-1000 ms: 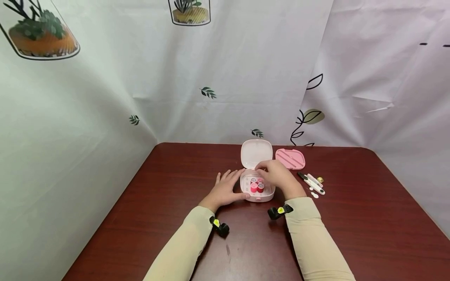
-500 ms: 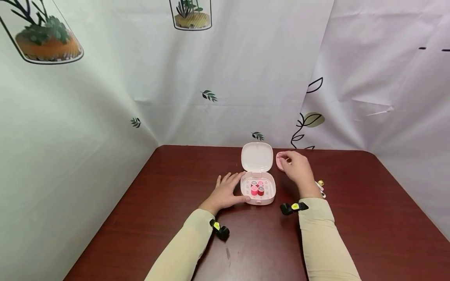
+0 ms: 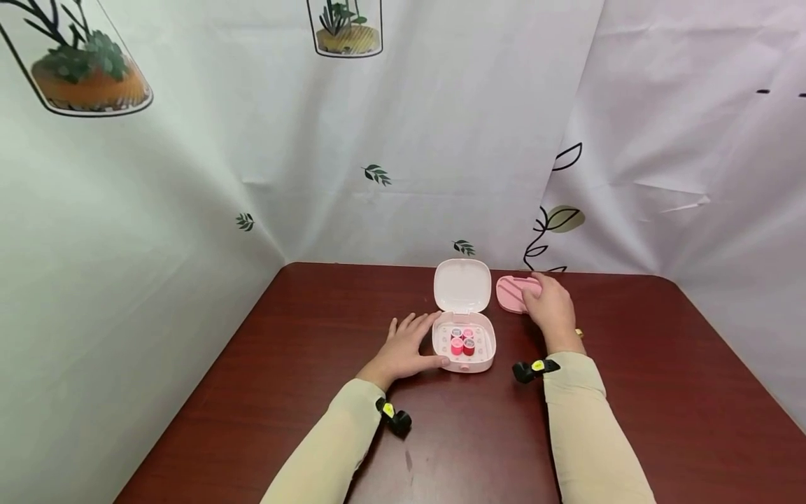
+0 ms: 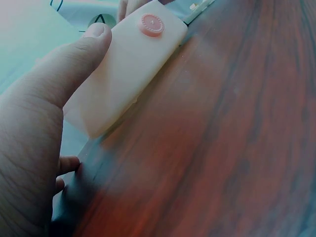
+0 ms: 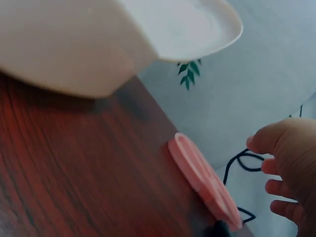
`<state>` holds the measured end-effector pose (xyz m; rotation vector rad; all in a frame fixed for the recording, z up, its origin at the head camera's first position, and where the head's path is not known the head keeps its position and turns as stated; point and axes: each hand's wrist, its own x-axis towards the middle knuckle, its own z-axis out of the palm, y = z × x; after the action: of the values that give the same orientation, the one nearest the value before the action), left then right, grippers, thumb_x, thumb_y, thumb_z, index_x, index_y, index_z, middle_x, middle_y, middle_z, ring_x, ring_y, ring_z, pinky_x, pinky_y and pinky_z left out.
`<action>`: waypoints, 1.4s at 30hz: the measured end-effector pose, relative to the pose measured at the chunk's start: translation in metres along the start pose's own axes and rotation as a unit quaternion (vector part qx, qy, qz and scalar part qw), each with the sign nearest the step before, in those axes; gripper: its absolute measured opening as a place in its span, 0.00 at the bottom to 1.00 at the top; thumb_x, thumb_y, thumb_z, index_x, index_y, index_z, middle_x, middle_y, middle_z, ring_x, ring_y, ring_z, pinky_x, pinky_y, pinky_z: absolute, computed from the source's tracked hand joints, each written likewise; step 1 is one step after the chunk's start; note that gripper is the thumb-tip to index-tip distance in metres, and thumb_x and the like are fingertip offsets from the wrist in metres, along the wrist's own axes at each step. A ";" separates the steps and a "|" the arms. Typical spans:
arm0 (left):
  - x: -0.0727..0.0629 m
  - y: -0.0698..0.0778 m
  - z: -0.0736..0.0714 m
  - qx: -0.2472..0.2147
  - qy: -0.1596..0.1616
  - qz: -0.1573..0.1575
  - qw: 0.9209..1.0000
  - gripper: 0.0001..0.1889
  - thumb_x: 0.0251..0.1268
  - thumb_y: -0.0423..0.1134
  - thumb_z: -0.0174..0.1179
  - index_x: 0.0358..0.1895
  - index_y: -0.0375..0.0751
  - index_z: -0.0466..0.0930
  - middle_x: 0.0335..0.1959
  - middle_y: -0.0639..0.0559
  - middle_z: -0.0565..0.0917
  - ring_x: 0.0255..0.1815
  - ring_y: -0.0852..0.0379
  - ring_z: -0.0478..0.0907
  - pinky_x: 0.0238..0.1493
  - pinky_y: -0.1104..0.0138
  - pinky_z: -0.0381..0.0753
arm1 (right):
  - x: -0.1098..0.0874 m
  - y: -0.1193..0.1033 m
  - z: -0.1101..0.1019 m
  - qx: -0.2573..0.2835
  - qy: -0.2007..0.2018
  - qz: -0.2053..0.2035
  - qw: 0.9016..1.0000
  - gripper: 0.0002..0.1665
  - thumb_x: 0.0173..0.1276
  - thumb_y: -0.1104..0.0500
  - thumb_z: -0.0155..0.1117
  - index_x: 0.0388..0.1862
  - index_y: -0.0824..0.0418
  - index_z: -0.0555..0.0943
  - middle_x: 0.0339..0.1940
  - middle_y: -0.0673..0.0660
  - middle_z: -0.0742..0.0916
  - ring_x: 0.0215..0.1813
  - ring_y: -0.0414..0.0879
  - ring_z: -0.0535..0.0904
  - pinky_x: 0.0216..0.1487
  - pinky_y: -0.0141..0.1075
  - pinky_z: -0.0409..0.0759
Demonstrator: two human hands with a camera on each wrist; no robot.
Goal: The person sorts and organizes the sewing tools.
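My left hand (image 3: pixel 403 353) rests against the left side of a pale pink sewing box (image 3: pixel 464 365). Its thumb lies over the front corner, and its straight fingers reach the back corner near the hinge. The box's lid (image 3: pixel 462 285) stands raised. Several small pink and red thread spools (image 3: pixel 457 346) stand upright inside. Beyond the box to the right lies a pink grooved tray (image 3: pixel 508 294), with my right hand (image 3: pixel 553 311) over its right end. In the right wrist view, the loosely bent fingers are apart from the tray (image 5: pixel 205 180) and hold nothing.
A small gold-coloured thing (image 3: pixel 578 333) peeks out beside my right wrist, which hides the things around it. Behind the table's back edge hangs a white printed cloth (image 3: pixel 415 140). The wooden table (image 3: pixel 466 448) stretches out in front of the box.
My right hand has left the inside of the box and moved right, over the pink tray, then further toward its right end. My left hand has stayed at the box.
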<state>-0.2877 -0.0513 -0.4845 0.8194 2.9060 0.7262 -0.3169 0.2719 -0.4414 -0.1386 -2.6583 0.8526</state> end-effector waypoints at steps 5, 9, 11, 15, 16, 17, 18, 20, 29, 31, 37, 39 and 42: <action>0.001 0.001 -0.001 0.001 -0.002 0.003 1.000 0.51 0.55 0.72 0.61 0.82 0.62 0.51 0.79 0.51 0.62 0.81 0.41 0.50 0.76 0.36 0.36 | 0.004 0.008 0.005 -0.006 -0.036 0.013 0.999 0.33 0.72 0.55 0.59 0.72 0.69 0.69 0.69 0.74 0.74 0.69 0.72 0.69 0.69 0.63 0.65; 0.002 0.000 -0.001 -0.001 -0.002 0.003 1.000 0.52 0.55 0.72 0.61 0.82 0.61 0.52 0.79 0.51 0.62 0.81 0.41 0.50 0.76 0.36 0.36 | 0.008 0.014 0.011 -0.017 -0.054 0.019 0.998 0.33 0.73 0.55 0.59 0.73 0.68 0.70 0.67 0.74 0.76 0.65 0.71 0.73 0.66 0.63 0.68; 0.002 0.000 0.000 0.001 -0.002 0.002 1.000 0.52 0.55 0.72 0.61 0.82 0.62 0.52 0.79 0.51 0.62 0.81 0.41 0.50 0.76 0.36 0.36 | 0.009 0.015 0.014 -0.032 -0.057 0.020 0.998 0.32 0.73 0.56 0.59 0.72 0.67 0.70 0.64 0.73 0.78 0.62 0.71 0.75 0.63 0.63 0.71; 0.001 -0.001 0.000 0.001 0.001 0.003 1.000 0.52 0.55 0.72 0.61 0.82 0.62 0.51 0.79 0.50 0.62 0.81 0.41 0.50 0.76 0.36 0.37 | 0.011 0.016 0.017 -0.075 -0.056 0.018 0.995 0.29 0.72 0.57 0.59 0.68 0.68 0.74 0.59 0.74 0.82 0.56 0.72 0.78 0.58 0.63 0.73; 0.001 0.000 0.000 0.000 0.001 0.003 1.000 0.52 0.55 0.72 0.61 0.82 0.62 0.51 0.79 0.50 0.62 0.81 0.41 0.50 0.76 0.36 0.37 | 0.010 0.016 0.017 -0.082 -0.054 0.018 0.995 0.28 0.71 0.57 0.59 0.67 0.69 0.75 0.58 0.74 0.82 0.56 0.72 0.78 0.57 0.63 0.73; 0.001 0.000 0.000 -0.002 0.001 0.004 1.000 0.52 0.55 0.72 0.61 0.82 0.62 0.51 0.79 0.50 0.62 0.81 0.41 0.50 0.76 0.36 0.37 | 0.010 0.017 0.017 -0.087 -0.052 0.018 0.995 0.27 0.71 0.58 0.59 0.66 0.69 0.76 0.57 0.75 0.82 0.56 0.72 0.78 0.57 0.64 0.73; 0.001 0.000 0.000 -0.002 0.003 0.006 1.000 0.51 0.55 0.72 0.61 0.82 0.62 0.52 0.79 0.50 0.62 0.81 0.41 0.50 0.76 0.36 0.37 | 0.010 0.017 0.018 -0.091 -0.049 0.017 0.994 0.26 0.70 0.58 0.60 0.64 0.69 0.77 0.56 0.74 0.83 0.55 0.72 0.78 0.56 0.64 0.73; 0.001 0.001 0.000 -0.004 0.003 0.008 1.000 0.51 0.55 0.72 0.61 0.82 0.62 0.52 0.79 0.50 0.62 0.81 0.41 0.50 0.76 0.37 0.37 | 0.009 0.019 0.019 -0.090 -0.041 0.014 0.995 0.24 0.69 0.58 0.61 0.61 0.68 0.79 0.54 0.74 0.83 0.54 0.72 0.78 0.56 0.64 0.72; -0.002 0.001 -0.001 -0.016 0.003 0.008 1.000 0.51 0.55 0.71 0.62 0.82 0.60 0.52 0.78 0.49 0.63 0.80 0.41 0.51 0.76 0.37 0.36 | 0.009 0.021 0.024 -0.074 0.025 -0.024 0.997 0.18 0.63 0.61 0.61 0.50 0.67 0.85 0.47 0.70 0.87 0.48 0.72 0.78 0.51 0.64 0.72; -0.002 0.001 -0.001 -0.015 0.004 0.009 1.000 0.52 0.55 0.71 0.62 0.82 0.60 0.52 0.78 0.49 0.63 0.80 0.41 0.51 0.76 0.36 0.37 | 0.008 0.019 0.020 -0.070 0.042 -0.037 0.996 0.18 0.62 0.61 0.61 0.48 0.67 0.86 0.46 0.71 0.87 0.47 0.73 0.79 0.50 0.64 0.73; -0.002 -0.001 0.002 -0.011 0.002 0.002 1.000 0.53 0.54 0.73 0.62 0.82 0.61 0.51 0.79 0.50 0.63 0.80 0.42 0.51 0.76 0.36 0.38 | 0.007 0.008 0.000 -0.045 0.065 -0.068 0.995 0.14 0.62 0.61 0.62 0.42 0.67 0.86 0.38 0.69 0.87 0.40 0.67 0.79 0.45 0.59 0.75; -0.001 -0.001 0.003 -0.010 0.001 0.000 1.000 0.53 0.54 0.73 0.61 0.82 0.62 0.50 0.79 0.50 0.62 0.80 0.41 0.51 0.76 0.37 0.37 | 0.005 0.003 -0.008 -0.035 0.068 -0.077 0.994 0.13 0.63 0.60 0.63 0.41 0.67 0.86 0.37 0.69 0.86 0.39 0.65 0.78 0.44 0.57 0.75; 0.000 -0.001 0.001 -0.008 0.002 0.000 1.000 0.53 0.54 0.73 0.62 0.82 0.61 0.50 0.79 0.50 0.62 0.80 0.41 0.51 0.76 0.37 0.37 | 0.003 -0.003 -0.019 -0.031 0.072 -0.091 0.993 0.13 0.63 0.60 0.63 0.42 0.67 0.85 0.36 0.68 0.85 0.39 0.64 0.77 0.43 0.56 0.74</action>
<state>-0.2874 -0.0515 -0.4860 0.8185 2.8986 0.7513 -0.3128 0.2805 -0.4244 0.0276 -2.5171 0.6763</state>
